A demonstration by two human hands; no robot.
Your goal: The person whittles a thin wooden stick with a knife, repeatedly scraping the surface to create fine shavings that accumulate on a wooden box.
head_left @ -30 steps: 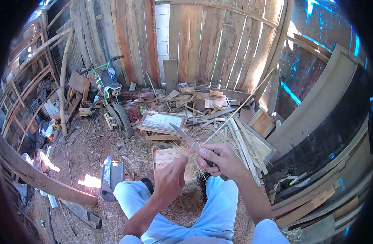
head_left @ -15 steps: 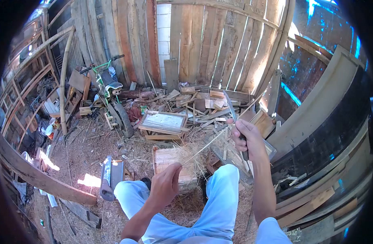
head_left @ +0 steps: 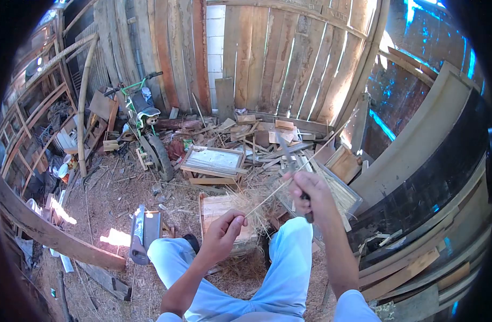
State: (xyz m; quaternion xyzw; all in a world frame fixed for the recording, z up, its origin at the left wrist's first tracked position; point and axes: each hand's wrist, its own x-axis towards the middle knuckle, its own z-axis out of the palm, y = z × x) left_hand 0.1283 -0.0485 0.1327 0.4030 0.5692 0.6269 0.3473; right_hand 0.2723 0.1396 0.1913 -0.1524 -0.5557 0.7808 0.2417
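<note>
My left hand [head_left: 220, 236] is closed in a pinch on the near end of a thin bamboo strip [head_left: 268, 199], which slants up and to the right. In my right hand [head_left: 314, 194] is a knife [head_left: 284, 150], its dark handle wrapped by my fingers and its blade pointing up and away. The knife's lower blade crosses the strip just beside my right fingers. Below the strip, pale shavings [head_left: 250, 205] lie over a shallow wooden box [head_left: 216, 205] in front of my knees.
Beyond the box stands a wooden frame with a whitish panel [head_left: 211, 160], with heaped wood scraps [head_left: 267, 134] behind it. A green bicycle [head_left: 141, 110] leans at the back left. A dark-handled saw [head_left: 140, 252] lies left of my knee. Stacked boards [head_left: 417, 265] line the right side.
My right hand with the knife has moved left and slightly down, bringing the blade to the strip. My left hand has shifted slightly, still pinching the strip.
</note>
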